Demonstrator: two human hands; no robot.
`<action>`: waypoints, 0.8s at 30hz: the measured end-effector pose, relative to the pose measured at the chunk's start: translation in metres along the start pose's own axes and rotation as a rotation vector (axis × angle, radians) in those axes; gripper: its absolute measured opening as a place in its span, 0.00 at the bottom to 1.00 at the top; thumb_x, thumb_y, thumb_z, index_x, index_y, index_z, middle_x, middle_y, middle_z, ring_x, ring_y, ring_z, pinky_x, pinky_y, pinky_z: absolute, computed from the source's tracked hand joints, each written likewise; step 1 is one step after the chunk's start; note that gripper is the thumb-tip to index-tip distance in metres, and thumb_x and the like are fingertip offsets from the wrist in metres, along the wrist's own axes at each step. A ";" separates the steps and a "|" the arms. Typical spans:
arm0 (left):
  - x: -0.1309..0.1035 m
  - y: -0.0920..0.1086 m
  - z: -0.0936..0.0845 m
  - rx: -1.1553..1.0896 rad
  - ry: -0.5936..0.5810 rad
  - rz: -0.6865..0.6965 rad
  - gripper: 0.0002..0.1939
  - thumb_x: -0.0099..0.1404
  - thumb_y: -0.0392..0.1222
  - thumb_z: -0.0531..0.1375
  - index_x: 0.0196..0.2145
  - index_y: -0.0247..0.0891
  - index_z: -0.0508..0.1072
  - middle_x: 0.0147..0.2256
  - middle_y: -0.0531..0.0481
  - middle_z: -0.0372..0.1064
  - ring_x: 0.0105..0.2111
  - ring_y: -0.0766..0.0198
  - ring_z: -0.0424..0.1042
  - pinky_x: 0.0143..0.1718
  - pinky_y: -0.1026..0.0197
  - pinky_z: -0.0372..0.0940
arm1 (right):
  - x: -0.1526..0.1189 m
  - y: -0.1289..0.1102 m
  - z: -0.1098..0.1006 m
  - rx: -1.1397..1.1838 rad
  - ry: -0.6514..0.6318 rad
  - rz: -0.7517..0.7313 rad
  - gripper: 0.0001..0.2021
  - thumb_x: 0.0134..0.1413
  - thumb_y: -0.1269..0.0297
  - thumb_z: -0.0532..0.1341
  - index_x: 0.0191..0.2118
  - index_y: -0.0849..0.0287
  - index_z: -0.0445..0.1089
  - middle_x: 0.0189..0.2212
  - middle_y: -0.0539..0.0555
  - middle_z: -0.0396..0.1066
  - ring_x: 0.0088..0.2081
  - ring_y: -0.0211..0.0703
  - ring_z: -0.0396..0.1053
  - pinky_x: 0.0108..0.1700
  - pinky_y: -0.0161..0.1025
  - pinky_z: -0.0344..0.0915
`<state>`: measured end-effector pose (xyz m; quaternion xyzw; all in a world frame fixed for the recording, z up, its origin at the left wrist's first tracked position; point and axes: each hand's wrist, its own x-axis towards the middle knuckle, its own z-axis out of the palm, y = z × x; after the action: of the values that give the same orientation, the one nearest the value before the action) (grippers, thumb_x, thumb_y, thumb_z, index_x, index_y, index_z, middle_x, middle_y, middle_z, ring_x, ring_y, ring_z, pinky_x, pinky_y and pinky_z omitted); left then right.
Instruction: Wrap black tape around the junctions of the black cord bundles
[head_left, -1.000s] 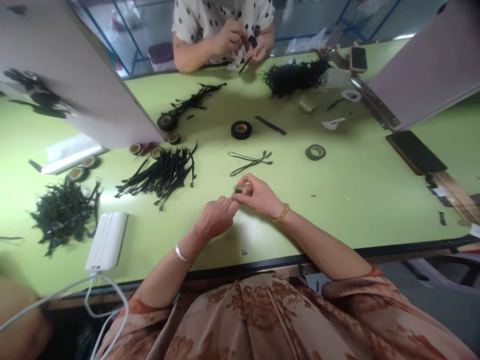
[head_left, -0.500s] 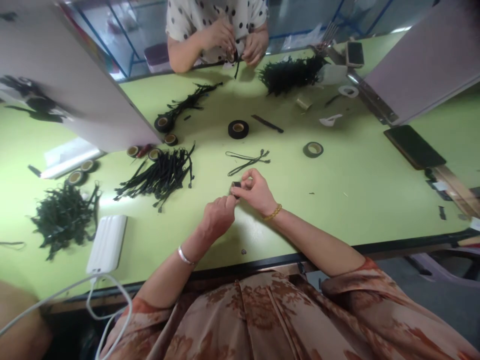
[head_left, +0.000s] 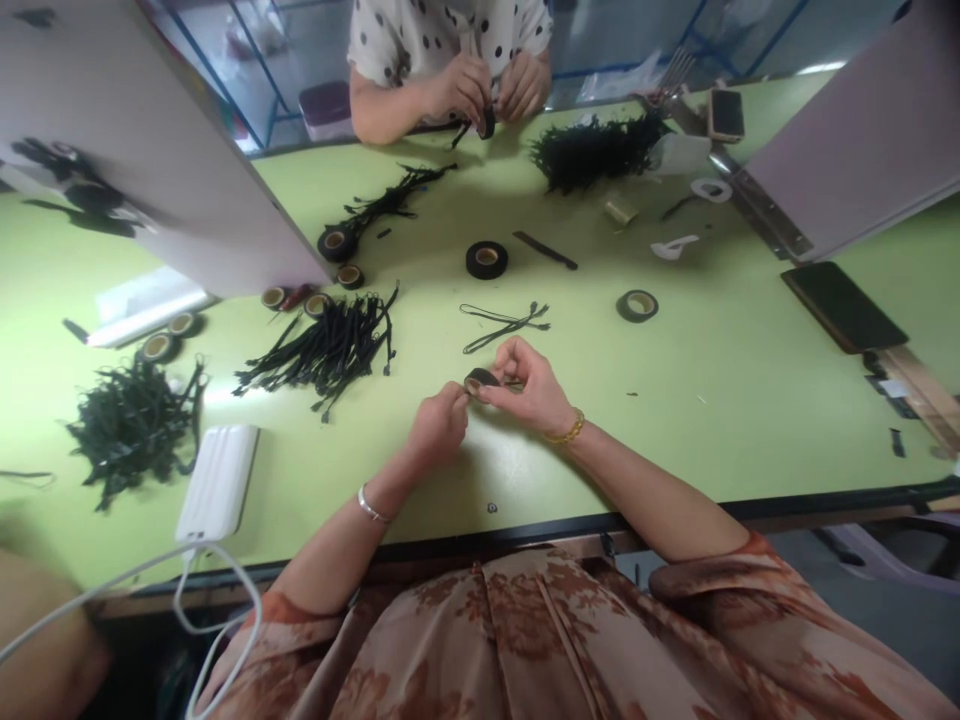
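Observation:
My right hand (head_left: 534,388) is closed on a small roll of black tape (head_left: 481,380), its thumb along the near edge. A thin dark strand shows by its curled fingers. Just left of the roll, my left hand (head_left: 439,425) is pinched shut, fingertips close to the tape; what lies in the pinch is too small to make out. Beyond my hands two thin black cables (head_left: 506,325) with small connectors lie crossed on the green table (head_left: 600,430). To the left is a bundle of black taped cables (head_left: 330,345).
Tape rolls (head_left: 487,260) lie farther back, another (head_left: 637,305) to the right. A white power bank (head_left: 217,480) with its cable sits at left beside a dark cable heap (head_left: 135,425). A phone (head_left: 844,305) lies right. Across the table a co-worker's hands (head_left: 495,90) handle tape.
The tape roll has turned so more of its black side shows. My hands have drawn slightly apart. The whole view has shifted a little, and the co-worker's hands have moved.

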<state>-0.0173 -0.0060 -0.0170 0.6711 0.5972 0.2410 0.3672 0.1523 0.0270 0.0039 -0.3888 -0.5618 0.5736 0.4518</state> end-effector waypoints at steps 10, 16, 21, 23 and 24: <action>0.010 -0.004 -0.015 -0.625 -0.031 -0.181 0.15 0.59 0.52 0.60 0.27 0.39 0.61 0.17 0.62 0.50 0.16 0.75 0.46 0.19 0.68 0.43 | 0.005 -0.010 -0.013 -0.293 -0.240 -0.044 0.13 0.51 0.54 0.65 0.28 0.57 0.64 0.25 0.50 0.68 0.28 0.38 0.65 0.34 0.39 0.64; 0.000 -0.003 -0.011 -0.106 0.048 0.102 0.11 0.64 0.47 0.57 0.28 0.37 0.69 0.20 0.56 0.64 0.21 0.71 0.58 0.25 0.66 0.52 | 0.010 -0.011 -0.018 -0.384 -0.056 -0.038 0.10 0.55 0.57 0.62 0.31 0.58 0.65 0.27 0.52 0.71 0.28 0.39 0.66 0.33 0.38 0.63; -0.005 -0.002 -0.006 0.514 0.076 0.437 0.19 0.70 0.47 0.51 0.25 0.37 0.69 0.22 0.49 0.66 0.24 0.66 0.61 0.23 0.61 0.44 | 0.010 -0.011 -0.016 -0.472 -0.305 0.211 0.10 0.58 0.56 0.60 0.34 0.59 0.67 0.18 0.49 0.71 0.20 0.38 0.66 0.26 0.35 0.59; -0.006 -0.002 -0.006 0.618 0.079 0.533 0.21 0.72 0.47 0.48 0.24 0.37 0.68 0.21 0.48 0.64 0.23 0.66 0.60 0.23 0.60 0.41 | 0.009 -0.010 -0.013 -0.473 -0.325 0.262 0.10 0.57 0.57 0.61 0.35 0.59 0.69 0.17 0.48 0.70 0.19 0.37 0.65 0.26 0.34 0.58; -0.006 -0.001 -0.006 0.643 0.083 0.567 0.21 0.73 0.47 0.48 0.25 0.38 0.67 0.21 0.49 0.63 0.23 0.66 0.60 0.23 0.59 0.41 | 0.009 -0.008 -0.011 -0.462 -0.310 0.275 0.10 0.55 0.57 0.62 0.35 0.59 0.69 0.16 0.47 0.69 0.19 0.36 0.64 0.25 0.34 0.57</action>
<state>-0.0233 -0.0105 -0.0137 0.8786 0.4483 0.1607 0.0344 0.1606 0.0388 0.0122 -0.4616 -0.6817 0.5389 0.1783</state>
